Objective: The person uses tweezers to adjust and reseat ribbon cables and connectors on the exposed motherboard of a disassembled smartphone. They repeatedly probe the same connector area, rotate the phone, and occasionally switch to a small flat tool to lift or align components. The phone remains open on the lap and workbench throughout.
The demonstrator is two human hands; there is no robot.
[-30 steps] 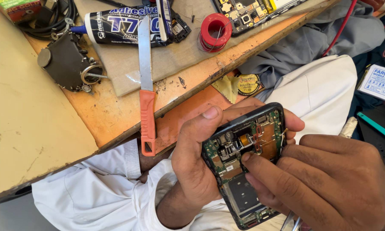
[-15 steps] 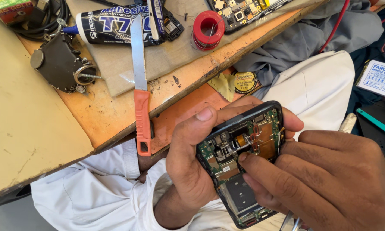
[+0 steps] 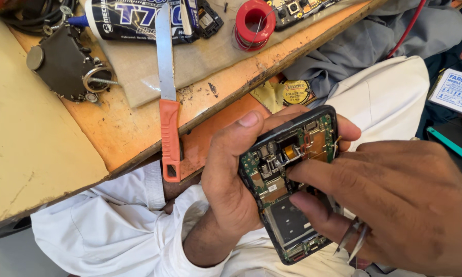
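My left hand (image 3: 231, 179) grips an opened black phone (image 3: 285, 215) with its back off, thumb along the left edge, fingers behind the top. The green circuit board, copper parts and metal shield show. My right hand (image 3: 395, 200) lies over the phone's right side with a fingertip pressing on the board near the middle. Metal tweezers (image 3: 355, 237) stick out from under the right hand's fingers, points down.
A wooden bench edge (image 3: 138, 133) runs across the upper left. On it lie an orange-handled knife (image 3: 167, 102), a dark glue tube (image 3: 138, 18), a red wire spool (image 3: 252, 20), a dark metal part (image 3: 67, 64) and a circuit board (image 3: 292, 10). White cloth covers my lap.
The view has shifted a little; the phone and both hands sit slightly lower and left. My right fingers have slid further onto the board.
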